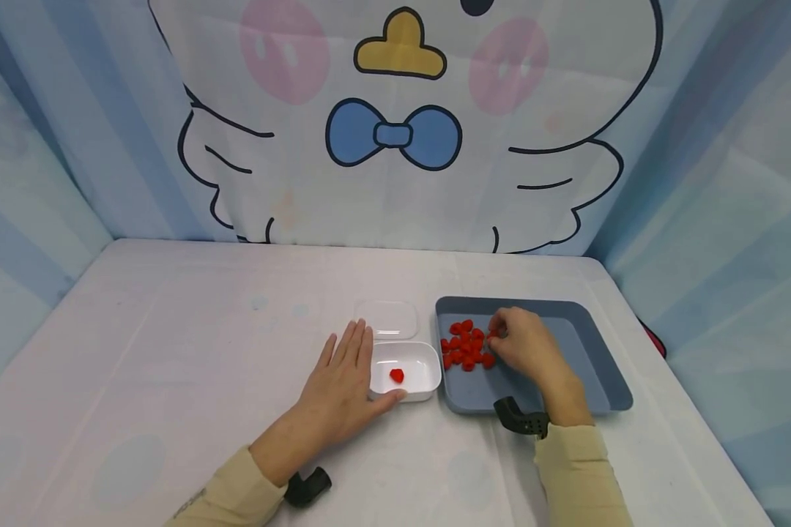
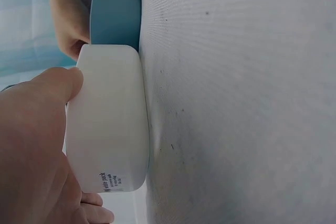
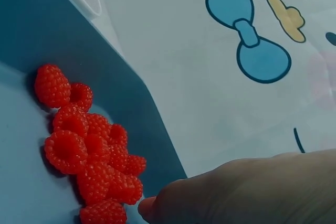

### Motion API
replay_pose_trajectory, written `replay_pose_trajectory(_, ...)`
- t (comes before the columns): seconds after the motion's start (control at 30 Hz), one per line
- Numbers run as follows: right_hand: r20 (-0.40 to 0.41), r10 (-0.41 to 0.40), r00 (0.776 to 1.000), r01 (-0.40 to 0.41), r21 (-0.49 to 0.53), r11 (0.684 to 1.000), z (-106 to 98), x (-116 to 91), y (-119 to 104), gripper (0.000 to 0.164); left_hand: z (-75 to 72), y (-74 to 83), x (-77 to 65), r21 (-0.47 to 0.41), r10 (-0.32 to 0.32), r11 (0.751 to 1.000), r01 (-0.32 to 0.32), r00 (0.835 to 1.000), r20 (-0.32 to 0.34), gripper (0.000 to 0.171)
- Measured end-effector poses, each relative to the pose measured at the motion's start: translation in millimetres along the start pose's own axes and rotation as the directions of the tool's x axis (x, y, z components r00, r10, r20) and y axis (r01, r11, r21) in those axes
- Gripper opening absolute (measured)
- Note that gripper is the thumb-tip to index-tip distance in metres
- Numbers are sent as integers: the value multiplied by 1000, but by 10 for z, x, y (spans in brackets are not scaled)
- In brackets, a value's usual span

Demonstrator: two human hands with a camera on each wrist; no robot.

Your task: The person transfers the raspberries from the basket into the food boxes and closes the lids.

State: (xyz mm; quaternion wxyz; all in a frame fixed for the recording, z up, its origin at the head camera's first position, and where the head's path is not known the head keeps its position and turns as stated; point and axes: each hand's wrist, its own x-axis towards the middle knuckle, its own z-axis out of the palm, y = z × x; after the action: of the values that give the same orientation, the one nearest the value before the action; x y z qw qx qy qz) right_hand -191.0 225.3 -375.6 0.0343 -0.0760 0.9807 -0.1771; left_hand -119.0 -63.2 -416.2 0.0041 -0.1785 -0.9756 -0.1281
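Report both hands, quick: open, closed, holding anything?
Left hand: open, straight fingers against the white box.
Right hand: closed, fingertips pinching a red raspberry.

The counter (image 1: 184, 366) is covered in white, marked with faint bluish spots (image 1: 129, 468); in the left wrist view its surface is seen to be finely textured and flecked with dark specks (image 2: 207, 13). Its far edge is backed by a fabric backdrop (image 1: 382, 205), on which a white cartoon bird is printed, outlined in black, with a yellow beak (image 1: 400, 55), pink cheeks (image 1: 285, 51) and a blue bow tie (image 1: 393, 135). Both sides are enclosed by pale blue, striped drapes (image 1: 732, 241). Everything is softly and fairly evenly lit.
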Motion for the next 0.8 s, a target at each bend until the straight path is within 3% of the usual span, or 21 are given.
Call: replay_pose_trajectory(0.8,-39,-41,998,42,34,999,-103,-63,-175,19,-14,6,14,-20,-11,1000,11,1000,5,105)
